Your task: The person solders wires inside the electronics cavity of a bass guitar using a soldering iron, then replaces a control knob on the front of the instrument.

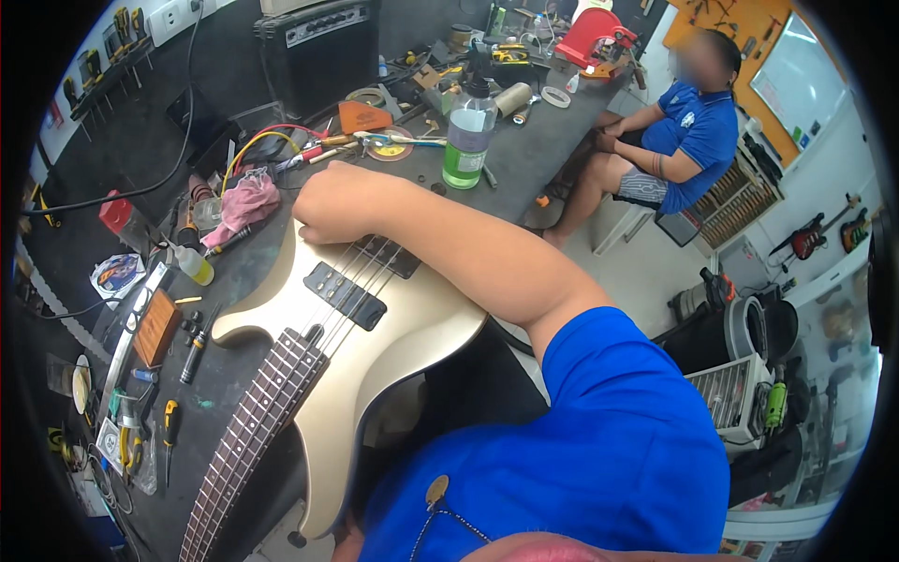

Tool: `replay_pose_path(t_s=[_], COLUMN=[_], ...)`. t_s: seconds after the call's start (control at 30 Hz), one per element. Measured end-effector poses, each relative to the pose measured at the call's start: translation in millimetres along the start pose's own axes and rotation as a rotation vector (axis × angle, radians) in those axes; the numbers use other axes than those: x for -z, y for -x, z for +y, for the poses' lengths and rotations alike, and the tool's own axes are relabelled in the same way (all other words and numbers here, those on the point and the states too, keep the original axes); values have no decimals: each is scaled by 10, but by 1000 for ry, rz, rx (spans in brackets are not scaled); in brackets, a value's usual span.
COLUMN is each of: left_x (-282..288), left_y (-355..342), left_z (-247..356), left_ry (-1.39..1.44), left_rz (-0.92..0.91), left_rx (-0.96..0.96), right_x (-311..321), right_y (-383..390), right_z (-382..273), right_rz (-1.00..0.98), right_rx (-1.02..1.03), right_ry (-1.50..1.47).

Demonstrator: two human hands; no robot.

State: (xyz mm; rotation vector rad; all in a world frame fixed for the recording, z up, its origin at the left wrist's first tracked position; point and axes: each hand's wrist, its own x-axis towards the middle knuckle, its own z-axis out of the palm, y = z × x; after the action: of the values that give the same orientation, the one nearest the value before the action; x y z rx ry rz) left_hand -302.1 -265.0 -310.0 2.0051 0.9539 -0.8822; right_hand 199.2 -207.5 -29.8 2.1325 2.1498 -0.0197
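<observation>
A pale gold bass guitar [403,309] lies diagonally on the dark workbench [225,431], its fretted neck [248,421] running to the lower left and its body overhanging the near edge. My right hand [332,206] is closed at the body's far end, beside the bridge, its forearm crossing above the body; whatever the fingers grip is hidden. A bit of skin at the lower edge, under the bass, seems to be my left arm or hand [348,536]; its fingers are hidden. Near the right hand are a pink rag [242,211] and a green-labelled spray bottle [465,150].
Screwdrivers [170,436], a wooden block [157,328] and cables crowd the bench's left side. An amplifier [318,47] and a red tool [590,42] stand behind. A seated person [688,140] in blue is at right, near a shop vacuum [702,300] and drawers [726,403].
</observation>
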Motion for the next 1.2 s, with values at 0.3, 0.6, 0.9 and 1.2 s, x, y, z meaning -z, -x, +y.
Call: replay_pose_path(t_s=[0.3, 0.6, 0.9, 1.2], left_x=[-20, -129, -275, -463], left_y=[27, 136, 586, 592], left_z=[-23, -146, -275, -414], left_ry=[-9, 15, -316, 73], left_rz=[10, 31, 12, 44], left_rx=[0, 22, -188, 30], right_x=[-245, 92, -57, -90], right_y=[17, 24, 117, -84], right_z=[36, -92, 58, 146], right_rz=[292, -35, 210, 346], right_rx=[69, -6, 63, 7], right_ry=[-93, 1, -146, -239])
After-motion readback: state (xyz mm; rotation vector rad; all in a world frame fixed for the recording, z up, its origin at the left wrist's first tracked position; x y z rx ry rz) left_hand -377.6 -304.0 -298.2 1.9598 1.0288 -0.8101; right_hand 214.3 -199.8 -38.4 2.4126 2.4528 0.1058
